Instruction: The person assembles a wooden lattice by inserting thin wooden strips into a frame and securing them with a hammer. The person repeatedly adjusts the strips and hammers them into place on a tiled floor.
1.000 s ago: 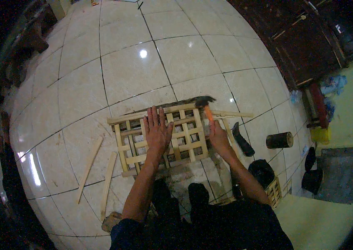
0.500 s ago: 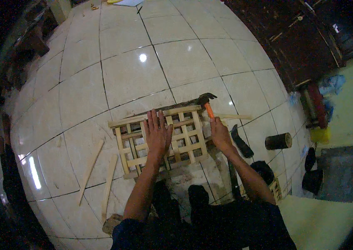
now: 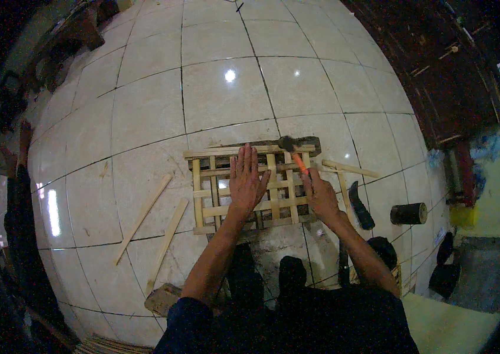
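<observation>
A lattice of pale wooden slats point(image 3: 217, 210) lies on the floor before me, with a dark plank point(image 3: 311, 143) partly under its far edge. My left hand point(image 3: 249, 184) rests flat on the lattice near its middle, fingers stretched toward the far rail. In my right hand point(image 3: 322, 196) is a hammer point(image 3: 300, 161), gripped by its orange handle. The hammer's dark head sits at the far rail, right of my left fingertips. Whether it touches the wood I cannot tell, nor can I make out any nail.
Loose slats point(image 3: 144, 218) lie to the left, and others point(image 3: 350, 169) to the right. Right of my forearm are a dark curved tool point(image 3: 361, 206) and a dark cylinder point(image 3: 409, 213). A wooden block point(image 3: 164, 300) sits near my left elbow. Another person's dark-clothed limb point(image 3: 23, 218) shows far left.
The hammer head has moved left, from beyond the lattice's far right corner to over its far rail. My left hand stays flat on the slats. The whole view has shifted.
</observation>
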The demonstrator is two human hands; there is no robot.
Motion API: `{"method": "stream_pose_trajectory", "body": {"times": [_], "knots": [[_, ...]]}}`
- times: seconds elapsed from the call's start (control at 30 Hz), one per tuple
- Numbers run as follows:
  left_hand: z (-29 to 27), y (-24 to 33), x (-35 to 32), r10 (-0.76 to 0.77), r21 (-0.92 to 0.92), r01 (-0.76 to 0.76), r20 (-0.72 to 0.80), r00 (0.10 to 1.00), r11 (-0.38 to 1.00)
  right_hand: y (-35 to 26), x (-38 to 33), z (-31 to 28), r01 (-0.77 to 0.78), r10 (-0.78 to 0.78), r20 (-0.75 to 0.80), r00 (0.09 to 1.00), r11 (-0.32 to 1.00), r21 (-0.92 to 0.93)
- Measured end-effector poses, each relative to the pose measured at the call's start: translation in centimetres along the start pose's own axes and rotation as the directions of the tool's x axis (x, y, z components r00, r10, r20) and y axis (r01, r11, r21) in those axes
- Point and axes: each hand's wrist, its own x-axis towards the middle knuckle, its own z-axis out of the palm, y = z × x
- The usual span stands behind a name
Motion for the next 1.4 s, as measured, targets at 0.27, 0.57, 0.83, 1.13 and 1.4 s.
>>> {"method": "stream_pose_trajectory", "body": {"times": [0.27,0.57,0.83,1.13,1.4], "knots": [[0.2,-1.0,-0.4,0.014,0.032,-0.016,0.066,0.998,0.999,0.0,1.3,1.9,0.527,-0.541,0.011,0.841,0.815,-0.242],[-0.3,-0.5,-0.2,-0.019,0.021,0.017,0.094,0.995,1.0,-3.4,1.4,0.7,0.204,-0.205,-0.018,0.979,0.979,-0.014],[-0.1,-0.1,0.1,-0.033,0.079,0.024,0.113,0.993,0.997,-4.0,2.3,0.6,-0.001,0.001,0.0,1.0,0.992,0.124],[-0.1,0.3,0.3,-0.03,0.046,0.025,0.123,0.992,0.999,-0.2,1.7,3.9,0.04,-0.035,-0.037,0.999,0.991,0.126],[-1.4,-2.8,-1.1,-0.018,-0.129,0.023,0.04,0.999,0.991,-4.6,-0.6,0.7,-0.149,0.148,0.025,0.989,0.95,0.274]]}}
